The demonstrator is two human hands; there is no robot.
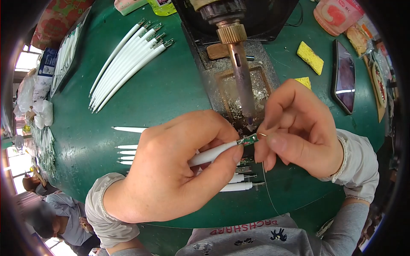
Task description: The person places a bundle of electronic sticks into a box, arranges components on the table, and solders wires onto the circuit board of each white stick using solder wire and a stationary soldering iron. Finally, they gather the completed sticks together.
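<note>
My left hand (171,166) is closed around a white stylus pen (211,154), whose green circuit board (247,140) sticks out at the right end. A thin wire (268,187) is pinched in my right hand (299,132); its short end points at the board and the rest hangs down toward my lap. Just above the board is the tip of a soldering iron (243,85), mounted pointing down over a metal tray (222,81) with bits of solder. Whether the wire touches the board or the iron tip, I cannot tell. More white pens (237,186) lie partly hidden under my left hand.
A fanned bunch of white pens (128,64) lies at the upper left of the green table (171,98). Yellow sponges (310,57), a phone (344,77) and a pink container (337,17) are at the right. Another person (64,217) sits at the lower left.
</note>
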